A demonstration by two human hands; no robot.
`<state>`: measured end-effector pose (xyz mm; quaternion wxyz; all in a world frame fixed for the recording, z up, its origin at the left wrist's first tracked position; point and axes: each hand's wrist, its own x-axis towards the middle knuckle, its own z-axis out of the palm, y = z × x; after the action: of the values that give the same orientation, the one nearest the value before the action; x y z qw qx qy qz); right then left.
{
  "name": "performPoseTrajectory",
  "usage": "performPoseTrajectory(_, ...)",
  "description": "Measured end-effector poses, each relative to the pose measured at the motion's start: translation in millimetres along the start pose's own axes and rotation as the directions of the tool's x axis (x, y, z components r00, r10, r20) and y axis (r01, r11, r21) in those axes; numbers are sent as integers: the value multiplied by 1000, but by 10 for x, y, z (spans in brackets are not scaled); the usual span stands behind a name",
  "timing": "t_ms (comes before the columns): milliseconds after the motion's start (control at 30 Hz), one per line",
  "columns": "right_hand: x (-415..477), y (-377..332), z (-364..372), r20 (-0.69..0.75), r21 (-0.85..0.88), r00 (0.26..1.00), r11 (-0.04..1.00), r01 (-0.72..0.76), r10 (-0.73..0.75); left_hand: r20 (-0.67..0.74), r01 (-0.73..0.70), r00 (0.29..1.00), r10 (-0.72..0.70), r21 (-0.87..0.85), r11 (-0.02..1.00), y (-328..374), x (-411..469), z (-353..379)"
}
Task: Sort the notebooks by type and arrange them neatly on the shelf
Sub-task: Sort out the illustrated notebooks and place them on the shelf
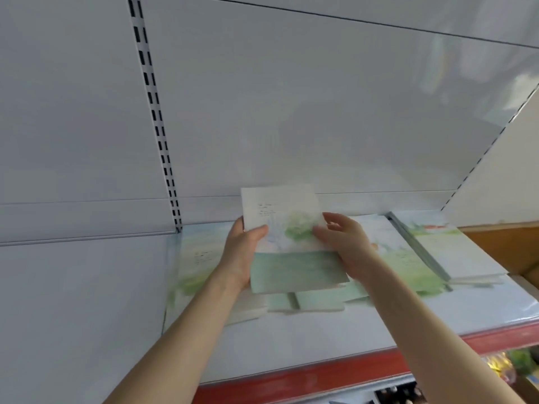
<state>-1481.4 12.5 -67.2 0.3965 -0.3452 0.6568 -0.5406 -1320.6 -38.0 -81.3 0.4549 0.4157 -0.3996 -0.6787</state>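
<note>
Both my hands hold one pale notebook [287,225] with a watercolour cover, white at the top and green at the bottom, above the white shelf [306,339]. My left hand [243,252] grips its left edge, thumb on the cover. My right hand [347,243] pinches its right side. Under it lie several similar notebooks: one flat at the left [198,263], green ones [306,303] beneath the held one, and a stack at the right [455,252] against the side panel.
The shelf has a white back panel with a slotted upright [157,118] and a red front strip [335,371]. A brown cardboard box [504,246] stands at the right. Coloured goods [510,365] show on a lower shelf at the bottom right.
</note>
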Motion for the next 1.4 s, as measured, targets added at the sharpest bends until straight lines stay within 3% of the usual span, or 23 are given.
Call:
performPoseTrajectory(67, 99, 89, -142, -78, -104, 997, 995, 5, -13, -41, -29, 998, 38, 210, 977, -199, 129, 138)
performPoseTrajectory(167, 242, 230, -228, -109, -225, 994, 974, -8, -17, -93, -21, 992, 80, 515, 857, -456, 271, 228)
performPoseTrajectory(333, 342, 434, -269, -71, -487, 997, 873, -17, -20, -79, -9, 992, 99, 735, 678, -667, 396, 293)
performPoseTrajectory(533, 324, 488, -263, -3, -679, 1000, 734, 0, -3, -121, 27, 985, 123, 813, 581, -695, 399, 317)
performPoseTrajectory(733, 436, 461, -288, -22, -574, 997, 815, -75, 76, -142, 29, 982, 125, 765, 643, -607, 321, 415)
performPoseTrajectory(1033, 438, 527, -348, 19, -716, 998, 698, -24, 54, -64, 7, 991, 121, 905, 425, -661, 276, 537)
performPoseTrajectory(1100, 435, 518, -356, 50, -745, 997, 667, 3, 51, -17, -33, 990, 138, 936, 352, -660, 289, 504)
performPoseTrajectory(1167, 453, 469, -386, 89, -773, 994, 633, 34, 56, 108, -160, 971, 213, 955, 249, -677, 278, 450)
performPoseTrajectory(1300, 566, 200, -372, 202, -853, 973, 469, 230, -109, 314, -346, 871, 377, 938, 19, -513, 24, 202)
performPoseTrajectory(1400, 600, -63, -34, 307, -822, 932, 440, 361, -190, 352, -309, 855, 380, 935, -172, -278, -195, -113)
